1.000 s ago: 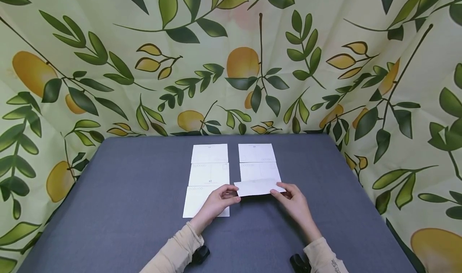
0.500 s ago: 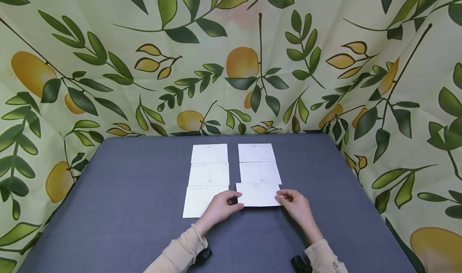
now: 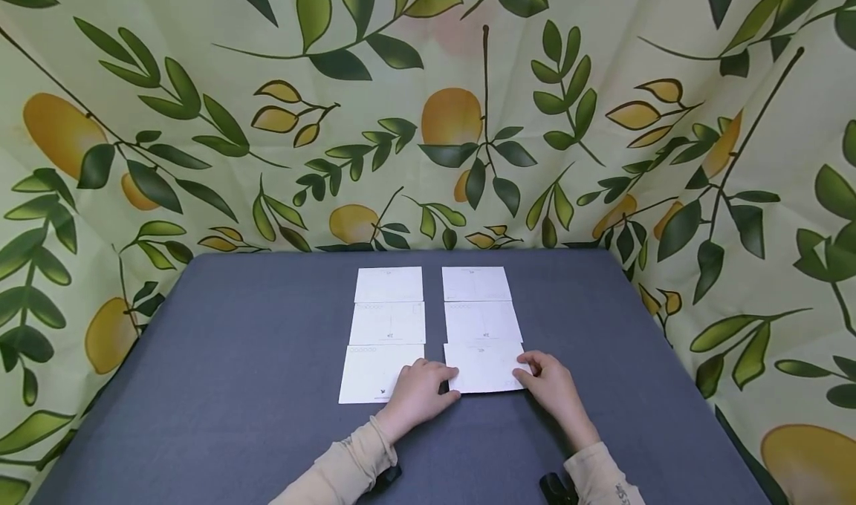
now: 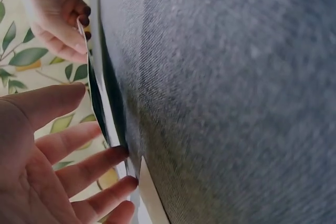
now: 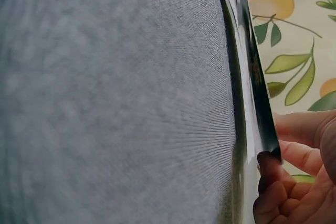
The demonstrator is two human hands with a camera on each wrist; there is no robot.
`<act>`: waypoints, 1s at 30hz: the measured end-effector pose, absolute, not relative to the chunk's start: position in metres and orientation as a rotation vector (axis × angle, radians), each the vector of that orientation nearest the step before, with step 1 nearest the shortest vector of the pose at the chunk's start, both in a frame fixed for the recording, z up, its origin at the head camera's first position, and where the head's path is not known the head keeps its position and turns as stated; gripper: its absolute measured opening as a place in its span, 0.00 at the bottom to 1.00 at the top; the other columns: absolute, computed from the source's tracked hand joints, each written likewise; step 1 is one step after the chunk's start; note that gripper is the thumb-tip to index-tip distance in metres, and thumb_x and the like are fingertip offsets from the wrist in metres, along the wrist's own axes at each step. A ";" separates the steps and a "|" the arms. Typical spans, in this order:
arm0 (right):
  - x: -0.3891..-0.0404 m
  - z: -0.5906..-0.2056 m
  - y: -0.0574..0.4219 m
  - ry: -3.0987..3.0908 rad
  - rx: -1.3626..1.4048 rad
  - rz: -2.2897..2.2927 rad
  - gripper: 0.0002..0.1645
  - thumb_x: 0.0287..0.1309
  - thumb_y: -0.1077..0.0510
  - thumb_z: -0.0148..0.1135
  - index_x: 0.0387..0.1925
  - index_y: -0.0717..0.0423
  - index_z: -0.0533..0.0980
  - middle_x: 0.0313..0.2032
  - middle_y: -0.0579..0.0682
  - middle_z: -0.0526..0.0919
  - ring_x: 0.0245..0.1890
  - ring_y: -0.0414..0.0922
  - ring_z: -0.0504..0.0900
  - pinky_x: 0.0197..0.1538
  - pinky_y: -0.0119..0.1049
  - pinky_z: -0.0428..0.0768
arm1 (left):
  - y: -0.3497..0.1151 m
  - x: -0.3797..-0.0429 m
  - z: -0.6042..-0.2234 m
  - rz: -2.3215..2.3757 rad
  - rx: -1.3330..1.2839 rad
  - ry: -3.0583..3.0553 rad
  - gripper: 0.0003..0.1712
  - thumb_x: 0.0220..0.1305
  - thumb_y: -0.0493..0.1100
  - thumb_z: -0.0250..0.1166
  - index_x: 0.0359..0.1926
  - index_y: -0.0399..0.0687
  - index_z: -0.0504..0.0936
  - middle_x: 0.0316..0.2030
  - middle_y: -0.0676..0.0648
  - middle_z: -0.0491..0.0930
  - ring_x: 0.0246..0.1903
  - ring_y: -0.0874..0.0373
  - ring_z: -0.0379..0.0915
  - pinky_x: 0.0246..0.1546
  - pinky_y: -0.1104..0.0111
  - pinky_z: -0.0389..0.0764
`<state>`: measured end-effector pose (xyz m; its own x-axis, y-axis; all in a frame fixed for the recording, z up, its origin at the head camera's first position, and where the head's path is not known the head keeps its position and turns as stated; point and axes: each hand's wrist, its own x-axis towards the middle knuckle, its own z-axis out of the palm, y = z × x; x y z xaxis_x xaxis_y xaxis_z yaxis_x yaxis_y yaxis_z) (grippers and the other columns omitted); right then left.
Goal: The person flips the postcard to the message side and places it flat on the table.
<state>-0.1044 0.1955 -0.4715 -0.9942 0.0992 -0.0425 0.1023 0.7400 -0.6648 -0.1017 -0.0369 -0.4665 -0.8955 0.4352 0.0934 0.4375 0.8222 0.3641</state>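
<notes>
A white postcard (image 3: 484,366) lies in the nearest place of the right-hand column, its front edge slightly raised in the wrist views, where its underside looks dark. My right hand (image 3: 550,388) pinches its right edge between thumb and fingers, clear in the right wrist view. At its left edge, my left hand (image 3: 421,395) touches with fairly straight, spread fingers (image 4: 86,171). Behind it, in the same column, lie a middle postcard (image 3: 483,321) and a far postcard (image 3: 476,284). The left hand partly covers the near postcard (image 3: 374,371) of the left column.
The left column also has a middle postcard (image 3: 371,323) and a far postcard (image 3: 388,285). A grey-blue cloth covers the table (image 3: 254,356). Behind and beside it hangs a curtain (image 3: 374,134) printed with leaves and fruit. A dark wrist device (image 3: 556,488) shows at the right sleeve.
Both hands have brought the postcard down and toward the front. Tilted over the middle card before, it now lies nearly flat at the column's near end. My left fingers have straightened at its edge.
</notes>
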 end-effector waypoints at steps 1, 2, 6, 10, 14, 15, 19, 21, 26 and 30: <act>-0.105 -0.471 0.195 2.930 0.170 -1.108 0.13 0.49 0.59 0.64 0.38 0.61 0.79 0.23 0.48 0.67 0.26 0.42 0.64 0.31 0.32 0.61 | -0.036 -0.101 -0.467 -0.580 -0.713 -2.990 0.20 0.54 0.53 0.65 0.48 0.53 0.83 0.43 0.50 0.84 0.42 0.52 0.76 0.37 0.61 0.72; -0.105 -0.471 0.195 2.936 0.173 -1.091 0.13 0.49 0.59 0.64 0.38 0.61 0.78 0.23 0.48 0.67 0.26 0.42 0.64 0.31 0.32 0.60 | -0.036 -0.100 -0.467 -0.562 -0.710 -2.985 0.20 0.54 0.53 0.65 0.47 0.54 0.83 0.43 0.51 0.84 0.42 0.52 0.76 0.37 0.61 0.71; -0.106 -0.472 0.194 2.952 0.181 -1.025 0.14 0.49 0.59 0.65 0.38 0.62 0.78 0.23 0.48 0.68 0.25 0.42 0.64 0.30 0.32 0.61 | -0.034 -0.100 -0.468 -0.498 -0.700 -2.943 0.18 0.53 0.53 0.66 0.45 0.56 0.84 0.41 0.52 0.84 0.39 0.54 0.75 0.35 0.64 0.67; -0.106 -0.472 0.194 2.958 0.178 -0.974 0.17 0.49 0.59 0.65 0.41 0.64 0.77 0.23 0.49 0.68 0.24 0.43 0.65 0.29 0.33 0.61 | -0.033 -0.100 -0.469 -0.454 -0.699 -2.894 0.15 0.53 0.52 0.66 0.42 0.58 0.85 0.38 0.54 0.84 0.34 0.57 0.74 0.32 0.67 0.62; -0.106 -0.473 0.193 2.964 0.169 -0.938 0.19 0.49 0.60 0.65 0.43 0.65 0.76 0.23 0.49 0.69 0.25 0.43 0.66 0.29 0.33 0.61 | -0.033 -0.100 -0.469 -0.424 -0.711 -2.876 0.14 0.52 0.52 0.67 0.41 0.57 0.86 0.37 0.53 0.84 0.33 0.57 0.74 0.30 0.68 0.60; -0.106 -0.473 0.193 2.964 0.170 -0.932 0.19 0.49 0.60 0.65 0.43 0.65 0.76 0.23 0.50 0.69 0.25 0.43 0.66 0.28 0.33 0.61 | -0.033 -0.100 -0.470 -0.418 -0.714 -2.875 0.15 0.52 0.52 0.68 0.41 0.57 0.86 0.37 0.53 0.84 0.32 0.58 0.73 0.30 0.69 0.60; -0.107 -0.474 0.193 2.968 0.180 -0.909 0.20 0.49 0.60 0.65 0.45 0.65 0.75 0.23 0.50 0.69 0.24 0.44 0.66 0.27 0.33 0.61 | -0.032 -0.100 -0.470 -0.396 -0.721 -2.882 0.15 0.51 0.51 0.68 0.42 0.57 0.85 0.38 0.53 0.84 0.33 0.58 0.73 0.30 0.69 0.59; -0.108 -0.474 0.192 2.971 0.191 -0.899 0.21 0.49 0.59 0.65 0.45 0.65 0.75 0.23 0.50 0.69 0.23 0.44 0.66 0.26 0.33 0.60 | -0.033 -0.100 -0.469 -0.383 -0.729 -2.888 0.16 0.51 0.51 0.68 0.43 0.57 0.85 0.38 0.54 0.83 0.33 0.58 0.72 0.30 0.69 0.59; -0.109 -0.474 0.193 2.966 0.190 -0.881 0.22 0.49 0.59 0.64 0.46 0.65 0.74 0.23 0.51 0.69 0.23 0.44 0.66 0.26 0.33 0.60 | -0.034 -0.099 -0.469 -0.364 -0.752 -2.906 0.19 0.50 0.52 0.69 0.44 0.58 0.85 0.39 0.54 0.81 0.34 0.58 0.70 0.30 0.69 0.59; -0.108 -0.473 0.193 2.965 0.170 -0.870 0.22 0.50 0.59 0.64 0.46 0.66 0.73 0.23 0.51 0.69 0.23 0.44 0.66 0.26 0.34 0.60 | -0.035 -0.099 -0.469 -0.382 -0.757 -2.912 0.18 0.50 0.53 0.69 0.43 0.56 0.85 0.40 0.53 0.81 0.35 0.58 0.70 0.30 0.69 0.61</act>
<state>-0.1078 0.1934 -0.4727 -0.9929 0.0921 -0.0754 0.1183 0.8359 -0.5360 -0.0987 -0.0353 -0.4694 -0.8697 0.4644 0.1671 0.4918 0.8440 0.2140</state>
